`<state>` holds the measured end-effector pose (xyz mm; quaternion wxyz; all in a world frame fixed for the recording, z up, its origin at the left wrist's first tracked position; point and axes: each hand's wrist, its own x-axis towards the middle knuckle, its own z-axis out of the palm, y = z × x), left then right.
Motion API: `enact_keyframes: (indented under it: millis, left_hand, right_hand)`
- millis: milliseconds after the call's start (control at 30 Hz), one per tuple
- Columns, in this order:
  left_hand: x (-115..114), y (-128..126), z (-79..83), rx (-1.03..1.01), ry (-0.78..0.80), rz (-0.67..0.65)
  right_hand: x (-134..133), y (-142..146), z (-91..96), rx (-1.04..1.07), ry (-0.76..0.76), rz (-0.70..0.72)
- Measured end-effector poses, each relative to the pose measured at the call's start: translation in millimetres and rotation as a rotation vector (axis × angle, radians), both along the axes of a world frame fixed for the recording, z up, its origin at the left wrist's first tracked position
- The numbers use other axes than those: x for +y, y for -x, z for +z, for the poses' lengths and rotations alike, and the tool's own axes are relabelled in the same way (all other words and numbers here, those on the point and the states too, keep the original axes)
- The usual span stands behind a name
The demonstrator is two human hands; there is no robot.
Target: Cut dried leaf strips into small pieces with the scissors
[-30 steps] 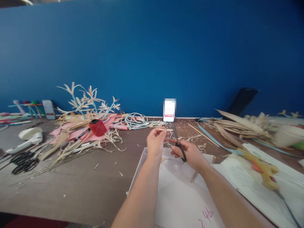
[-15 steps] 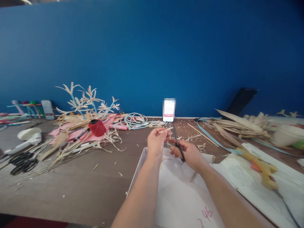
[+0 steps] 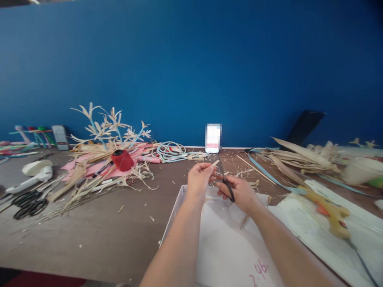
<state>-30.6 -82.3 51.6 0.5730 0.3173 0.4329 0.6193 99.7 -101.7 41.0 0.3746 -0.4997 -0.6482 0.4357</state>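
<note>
1. Pinching a pale strip (image 3: 216, 162) between thumb and fingertips, the left hand (image 3: 200, 178) holds it above the far edge of the white box (image 3: 224, 247), its free end angled to the far right.
2. Just to its right, the right hand (image 3: 241, 191) grips black scissors (image 3: 227, 185), fingers around the handles, blades pointing away near the strip; whether they touch it, I cannot tell.
3. Beyond the hands, a phone (image 3: 212, 139) with a lit screen stands against the blue wall (image 3: 179, 71).
4. Over on the left of the table (image 3: 113, 235), a red spool (image 3: 124, 160) lies near pale flowers (image 3: 101, 129) on blue stems.
5. Across to the right, a yellow glue gun (image 3: 329, 213) rests on white sheets (image 3: 302, 233), its dark cord trailing nearer.
</note>
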Motion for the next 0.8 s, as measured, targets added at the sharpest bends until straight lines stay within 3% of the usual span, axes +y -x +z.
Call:
enact_keyframes:
  millis: [300,800]
  left_hand:
    - [0.0,0.8,-4.5,0.085,-0.013,-0.081]
    - [-0.4,-0.4,-4.0,0.066,-0.01,-0.084]
  right_hand:
    - [-1.6,-0.3,3.4,-0.044,-0.026,0.013]
    - [1.1,-2.9,-1.4,-0.061,-0.053,0.04]
